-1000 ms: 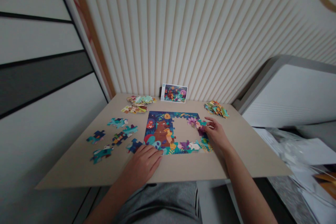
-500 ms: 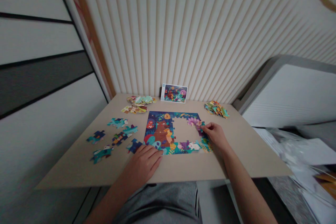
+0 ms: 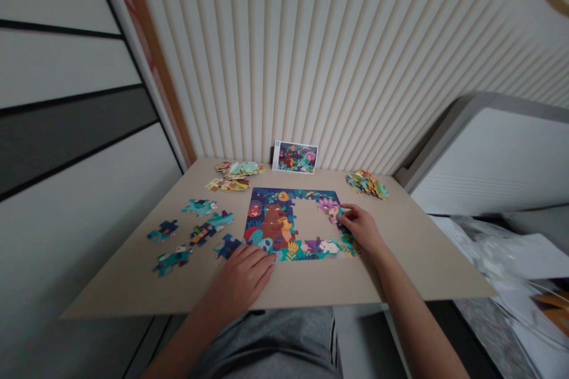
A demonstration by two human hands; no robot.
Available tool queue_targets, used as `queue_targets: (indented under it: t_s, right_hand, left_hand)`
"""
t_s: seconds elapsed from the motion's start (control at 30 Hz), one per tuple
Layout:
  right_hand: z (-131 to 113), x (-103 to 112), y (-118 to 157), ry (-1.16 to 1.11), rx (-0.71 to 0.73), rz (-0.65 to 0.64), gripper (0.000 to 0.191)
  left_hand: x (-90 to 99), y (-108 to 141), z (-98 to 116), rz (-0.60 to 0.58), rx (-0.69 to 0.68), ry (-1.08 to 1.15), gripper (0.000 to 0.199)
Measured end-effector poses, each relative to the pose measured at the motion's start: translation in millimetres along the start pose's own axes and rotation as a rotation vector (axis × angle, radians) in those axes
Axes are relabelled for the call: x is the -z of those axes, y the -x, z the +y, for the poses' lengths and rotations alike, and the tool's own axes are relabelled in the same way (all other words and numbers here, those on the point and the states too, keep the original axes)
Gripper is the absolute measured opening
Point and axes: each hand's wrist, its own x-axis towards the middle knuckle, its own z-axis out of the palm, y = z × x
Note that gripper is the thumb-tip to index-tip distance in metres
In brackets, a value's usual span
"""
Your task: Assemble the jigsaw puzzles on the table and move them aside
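A colourful jigsaw puzzle (image 3: 273, 219) lies on the table, a bare gap in its centre-right part. At its right edge my right hand (image 3: 361, 227) pinches a puzzle piece (image 3: 336, 214) between thumb and fingertips, beside the pink-purple section. My left hand (image 3: 246, 271) rests flat, fingers spread a little, at the lower left corner of the puzzle. It touches the corner and lies by a loose dark blue piece (image 3: 227, 246). More loose blue pieces (image 3: 172, 259) are scattered to the left.
A picture card (image 3: 295, 157) stands against the ribbed wall at the table's back. Piles of pieces lie at the back left (image 3: 239, 170) and back right (image 3: 367, 184). The table's front edge (image 3: 293, 308) is near my lap. Plastic and papers (image 3: 498, 254) are at the right.
My right hand has moved slightly left with the piece, which now lies closer over the puzzle's pink-purple section. My left hand has stayed where it was.
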Motion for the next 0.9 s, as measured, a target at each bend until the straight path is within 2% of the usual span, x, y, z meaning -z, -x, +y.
queue_targets:
  t_s: [0.17, 0.27, 0.4, 0.5, 0.57, 0.77, 0.9]
  right_hand:
    - [-6.0, 0.7, 1.4, 0.054, 0.025, 0.073, 0.040]
    - [-8.5, 2.0, 2.2, -0.007, -0.002, 0.090, 0.043]
    - [-10.6, 3.3, 3.0, -0.117, -0.046, 0.022, 0.052]
    - [-12.1, 2.4, 4.2, -0.167, -0.096, -0.061, 0.049]
    - [-13.7, 1.0, 5.2, -0.154, -0.099, -0.071, 0.049]
    - [-21.5, -4.9, 9.2, 0.198, 0.004, -0.035, 0.047]
    - [-26.4, -12.1, 12.0, 0.435, 0.114, -0.061, 0.035]
  left_hand:
    - [1.3, -0.1, 0.4, -0.009, 0.002, -0.007, 0.022]
    - [1.6, -0.2, 0.4, -0.012, 0.002, -0.005, 0.022]
    - [0.7, 0.1, -0.2, -0.003, -0.002, -0.003, 0.022]
    - [0.2, 0.3, -0.4, 0.009, 0.003, 0.003, 0.022]
    - [0.3, 0.2, -0.2, 0.011, 0.008, 0.005, 0.021]
    - [2.4, -0.4, 1.1, -0.009, 0.010, 0.003, 0.022]
    - [2.7, 0.0, 1.1, -0.016, 0.009, -0.005, 0.022]
